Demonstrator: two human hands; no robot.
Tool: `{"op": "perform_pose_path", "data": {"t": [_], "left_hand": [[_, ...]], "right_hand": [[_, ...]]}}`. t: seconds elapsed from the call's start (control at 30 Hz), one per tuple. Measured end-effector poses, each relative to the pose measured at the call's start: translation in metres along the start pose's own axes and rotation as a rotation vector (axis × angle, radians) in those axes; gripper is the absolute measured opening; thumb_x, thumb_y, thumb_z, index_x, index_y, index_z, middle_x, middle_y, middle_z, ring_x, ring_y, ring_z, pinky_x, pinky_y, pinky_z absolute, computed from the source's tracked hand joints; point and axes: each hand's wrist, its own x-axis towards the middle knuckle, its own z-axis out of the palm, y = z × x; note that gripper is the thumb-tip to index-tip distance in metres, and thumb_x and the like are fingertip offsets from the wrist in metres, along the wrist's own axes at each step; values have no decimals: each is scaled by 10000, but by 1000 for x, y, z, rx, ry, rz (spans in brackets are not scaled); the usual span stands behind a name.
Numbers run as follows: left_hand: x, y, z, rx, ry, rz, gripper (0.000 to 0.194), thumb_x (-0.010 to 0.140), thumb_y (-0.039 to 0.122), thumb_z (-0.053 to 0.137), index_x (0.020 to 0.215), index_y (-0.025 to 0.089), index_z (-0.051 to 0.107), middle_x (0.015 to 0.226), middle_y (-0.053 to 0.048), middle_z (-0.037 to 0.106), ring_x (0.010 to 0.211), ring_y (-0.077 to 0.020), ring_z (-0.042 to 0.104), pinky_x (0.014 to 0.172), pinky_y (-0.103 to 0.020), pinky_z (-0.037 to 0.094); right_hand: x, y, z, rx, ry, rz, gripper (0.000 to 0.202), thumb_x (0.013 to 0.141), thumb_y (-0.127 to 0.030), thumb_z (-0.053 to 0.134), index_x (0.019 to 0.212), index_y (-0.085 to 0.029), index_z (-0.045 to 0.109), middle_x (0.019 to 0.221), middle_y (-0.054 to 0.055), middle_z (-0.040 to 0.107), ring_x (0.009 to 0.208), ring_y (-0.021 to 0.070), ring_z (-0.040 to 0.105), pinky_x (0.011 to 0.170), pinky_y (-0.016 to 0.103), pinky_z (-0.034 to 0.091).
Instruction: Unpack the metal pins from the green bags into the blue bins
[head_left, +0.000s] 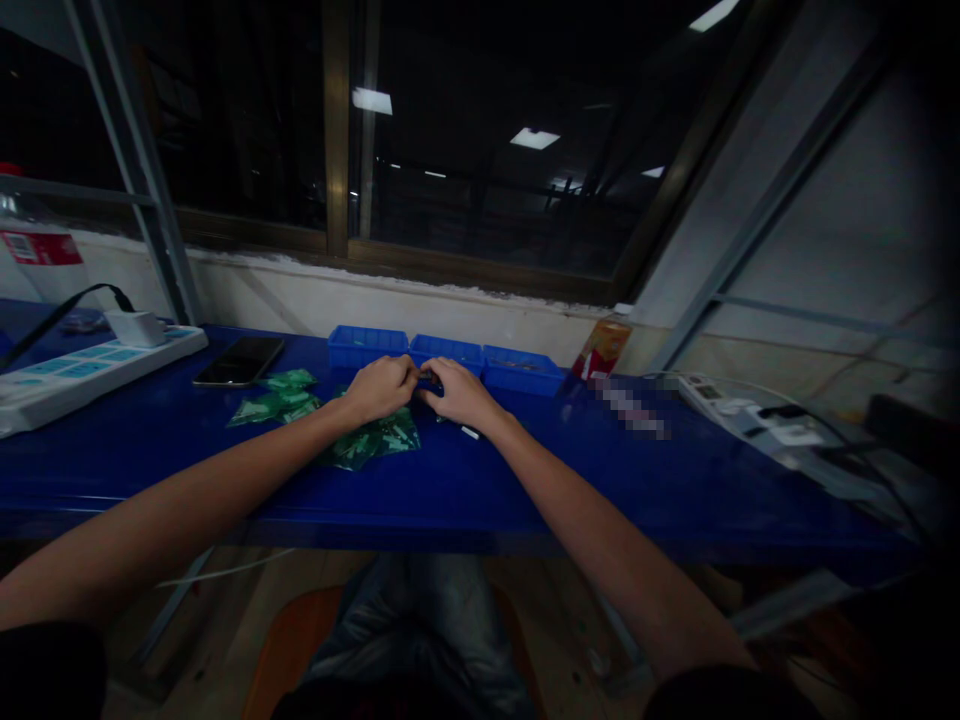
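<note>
Over the middle of the blue table [480, 500], my left hand [382, 387] and my right hand [456, 392] meet fingertip to fingertip. Both hold a small dark object [427, 378] between their closed fingers; what it is cannot be made out. Under and beside my left hand lies a green translucent bag [375, 440] with small pieces in it. Another green bag [277, 400] is farther left. Just below my right hand a small white piece [470, 433] rests on the table.
Three blue trays [369, 345] stand in a row behind my hands. A phone [240, 361] and a white power strip [97, 372] lie to the left, near a bottle [41, 250]. An orange and red package [602, 348] and another power strip [765, 425] are on the right.
</note>
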Motion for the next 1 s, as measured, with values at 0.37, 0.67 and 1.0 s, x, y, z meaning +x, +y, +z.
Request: {"op": "perform_pose_path", "data": {"t": [0.37,0.67,1.0], "left_hand": [[2,-2,3,-81,51,18,349,899,360,265,915,167,556,837,-102,649,788,-246,613,667,-351,447],[7,-11,16,-212,265,293,210,831,180,424,1025,140,493,993,-88,601,928,-206,518,824,-338,427],[5,-6,8,-163,214,138,260,898,299,334,970,166,545,893,-78,625,862,-217,548,756,-345,431]], "right_hand": [[0,2,-4,-7,60,24,125,831,-265,492,865,-171,567,774,28,536,753,146,495,697,266,368],[3,2,-2,38,86,34,224,887,-274,390,758,-171,542,735,30,533,737,142,508,684,259,362],[-1,1,-5,136,141,40,261,780,-292,536,1011,-179,488,748,3,539,713,146,506,671,263,371]]}}
